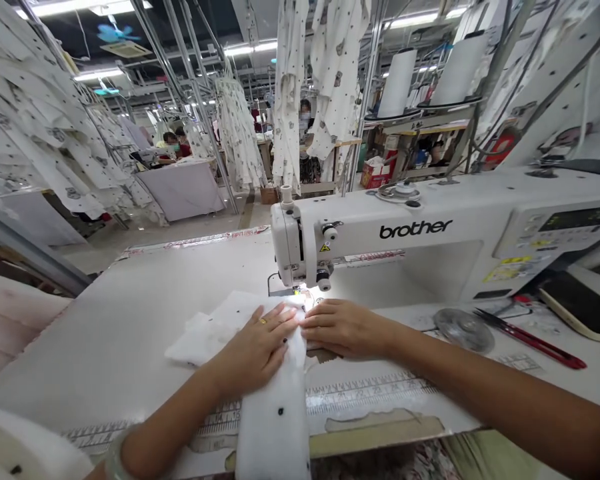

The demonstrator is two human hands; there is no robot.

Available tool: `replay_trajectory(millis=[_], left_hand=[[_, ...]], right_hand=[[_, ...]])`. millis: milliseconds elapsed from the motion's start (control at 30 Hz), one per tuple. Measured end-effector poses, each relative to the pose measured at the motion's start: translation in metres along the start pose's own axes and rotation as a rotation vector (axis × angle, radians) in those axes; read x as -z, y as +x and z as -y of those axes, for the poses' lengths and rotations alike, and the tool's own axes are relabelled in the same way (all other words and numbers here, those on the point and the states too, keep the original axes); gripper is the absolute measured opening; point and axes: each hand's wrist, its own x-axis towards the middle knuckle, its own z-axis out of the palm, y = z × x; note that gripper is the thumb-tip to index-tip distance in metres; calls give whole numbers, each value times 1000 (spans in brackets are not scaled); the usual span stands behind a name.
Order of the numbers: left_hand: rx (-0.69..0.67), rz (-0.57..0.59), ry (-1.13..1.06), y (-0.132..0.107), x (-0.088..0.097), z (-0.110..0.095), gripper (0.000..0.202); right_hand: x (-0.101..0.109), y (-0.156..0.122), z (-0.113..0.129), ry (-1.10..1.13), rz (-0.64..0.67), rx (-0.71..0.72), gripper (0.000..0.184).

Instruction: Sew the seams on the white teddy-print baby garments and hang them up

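White fabric with small dark spots (275, 427) runs from the front edge of the table up to the needle area of a white sewing machine (350, 230). My left hand (260, 343) lies flat on this fabric, fingers stretched toward the needle. On the fabric's right edge, just beside the needle area, rests my right hand (347, 327), its fingers extended and pointing left. The fingertips of both hands nearly meet. A folded part of the fabric spreads to the left, beyond my left hand. The machine's head partly hides the presser foot and needle.
Red-handled thread snips (535, 340) and a clear round dish (464, 330) lie right of my right forearm. A measuring tape strip (370, 393) runs along the table's front. Thread cones (397, 83) stand behind the machine. Spotted fabric (287, 93) hangs beyond, with people at other tables.
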Motion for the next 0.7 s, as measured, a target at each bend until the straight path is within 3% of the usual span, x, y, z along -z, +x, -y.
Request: replay_trajectory(millis=[100, 267, 500, 700], left_hand=[[38, 18, -30, -6, -5, -13, 51], [49, 0, -12, -9, -3, -32, 58], [84, -26, 64, 8, -7, -11, 59], [108, -64, 82, 14, -11, -6, 56]], right_hand=[[-2, -5, -1, 33, -58, -96, 27], [-1, -11, 2, 115, -2, -175, 29], [3, -7, 0, -8, 7, -326, 29], [1, -9, -5, 52, 26, -321, 31]])
